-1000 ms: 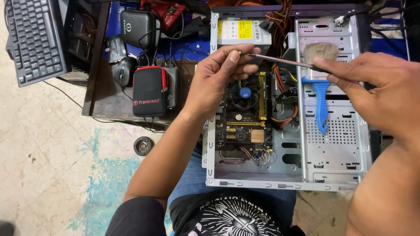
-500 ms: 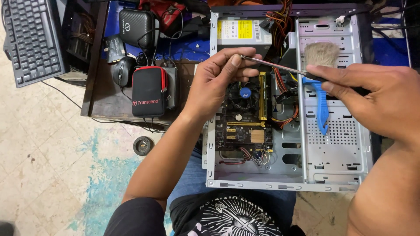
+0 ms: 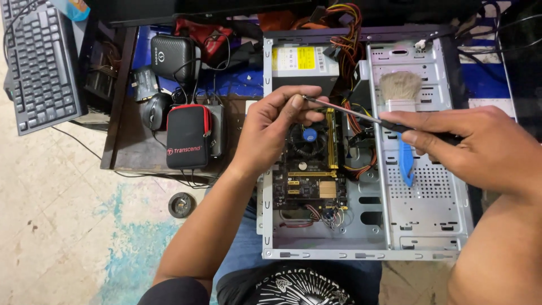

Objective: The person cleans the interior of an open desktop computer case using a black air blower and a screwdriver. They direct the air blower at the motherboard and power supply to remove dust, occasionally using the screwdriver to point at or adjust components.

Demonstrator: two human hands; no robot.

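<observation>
Over the open computer case [image 3: 418, 226], a thin screwdriver [image 3: 350, 113] with a slim metal shaft and dark handle lies nearly level. Right hand [image 3: 480, 147] grips the handle; left hand [image 3: 276, 130] pinches the tip between thumb and fingers. Below: motherboard [image 3: 310, 189], and a blue-handled brush [image 3: 402, 121] resting on the case's right half.

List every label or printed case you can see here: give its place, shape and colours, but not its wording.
Power supply label: top of the open computer case, rectangular, yellow and white.
Black pouch: on the low table left of the case, rectangular, red trim, pale lettering.
Black case: behind the pouch, rounded, white round emblem.
</observation>
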